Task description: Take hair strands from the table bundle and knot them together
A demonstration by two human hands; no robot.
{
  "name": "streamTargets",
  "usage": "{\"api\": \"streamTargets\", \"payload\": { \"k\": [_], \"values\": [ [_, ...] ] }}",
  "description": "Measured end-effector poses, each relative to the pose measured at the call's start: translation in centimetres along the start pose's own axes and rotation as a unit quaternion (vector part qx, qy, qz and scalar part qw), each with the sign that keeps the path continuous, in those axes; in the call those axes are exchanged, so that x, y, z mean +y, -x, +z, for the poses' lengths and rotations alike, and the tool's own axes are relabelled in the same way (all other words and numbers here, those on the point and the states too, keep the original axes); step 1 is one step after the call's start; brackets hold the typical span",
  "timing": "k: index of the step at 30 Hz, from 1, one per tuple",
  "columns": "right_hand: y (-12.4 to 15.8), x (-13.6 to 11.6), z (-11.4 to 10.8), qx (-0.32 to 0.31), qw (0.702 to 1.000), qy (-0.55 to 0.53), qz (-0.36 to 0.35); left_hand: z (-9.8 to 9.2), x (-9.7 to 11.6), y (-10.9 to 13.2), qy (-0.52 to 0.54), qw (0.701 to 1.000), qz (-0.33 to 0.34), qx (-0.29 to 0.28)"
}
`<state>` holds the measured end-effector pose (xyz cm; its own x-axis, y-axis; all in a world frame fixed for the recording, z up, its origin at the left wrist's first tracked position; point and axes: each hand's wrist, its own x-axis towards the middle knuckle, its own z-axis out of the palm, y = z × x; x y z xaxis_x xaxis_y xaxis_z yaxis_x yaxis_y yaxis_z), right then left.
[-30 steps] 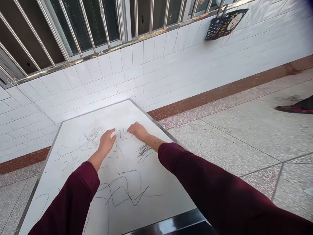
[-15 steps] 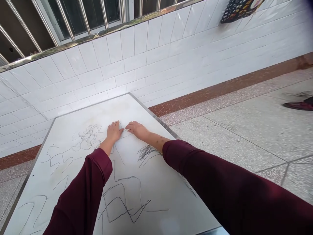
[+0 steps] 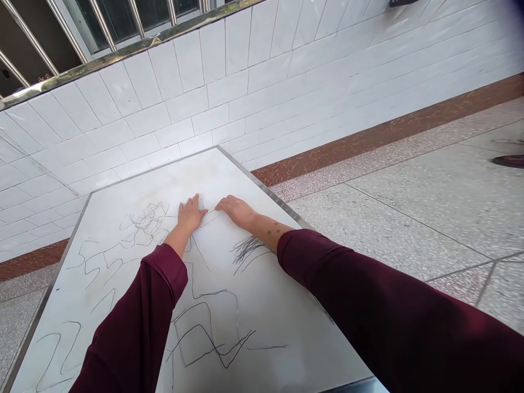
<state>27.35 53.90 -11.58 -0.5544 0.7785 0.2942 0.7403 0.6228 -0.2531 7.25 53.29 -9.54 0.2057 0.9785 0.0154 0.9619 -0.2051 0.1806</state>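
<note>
A white board (image 3: 245,305) with a metal edge lies flat in front of me, covered in black scribbled lines (image 3: 204,333). My left hand (image 3: 190,213) rests palm down on the board near its middle, fingers stretched out. My right hand (image 3: 236,209) lies flat beside it, a little to the right, fingers pointing left toward the left hand's thumb. The two hands nearly touch. Neither hand holds anything. Both arms wear dark red sleeves.
A white tiled wall (image 3: 286,82) rises just behind the board, with a metal window grille (image 3: 102,22) above. Speckled floor tiles (image 3: 409,207) spread to the right. A dark red shoe (image 3: 510,160) of another person shows at the right edge.
My left hand has slid right and forward on the board, closing up to my right hand. The view has tilted downward, so the window and hanging bag have mostly left the picture.
</note>
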Motion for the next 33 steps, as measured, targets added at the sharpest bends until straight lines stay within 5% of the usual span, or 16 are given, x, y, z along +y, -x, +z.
{"api": "streamTargets", "payload": {
  "k": [13, 22, 27, 31, 33],
  "values": [
    [0.2, -0.6, -1.3, 0.014, 0.993, -0.033, 0.117, -0.9, 0.0, 0.3, -0.027, 0.999, 0.034, 0.023],
    [6.7, -4.6, -8.3, 0.082, 0.970, -0.148, 0.174, -3.0, 0.8, 2.0, -0.054, 0.996, 0.048, 0.052],
    [19.1, -12.7, -7.2, 0.113, 0.950, -0.281, 0.074, -8.1, 2.4, 8.9, -0.052, 0.993, 0.100, 0.040],
    [29.8, -18.8, -2.7, 0.148, 0.934, -0.321, 0.044, -14.2, 4.0, 20.0, 0.070, 0.990, 0.114, 0.041],
    [33.1, -20.5, -1.1, 0.190, 0.934, -0.295, 0.073, -15.6, 4.8, 26.4, 0.176, 0.981, 0.081, -0.029]
  ]
}}
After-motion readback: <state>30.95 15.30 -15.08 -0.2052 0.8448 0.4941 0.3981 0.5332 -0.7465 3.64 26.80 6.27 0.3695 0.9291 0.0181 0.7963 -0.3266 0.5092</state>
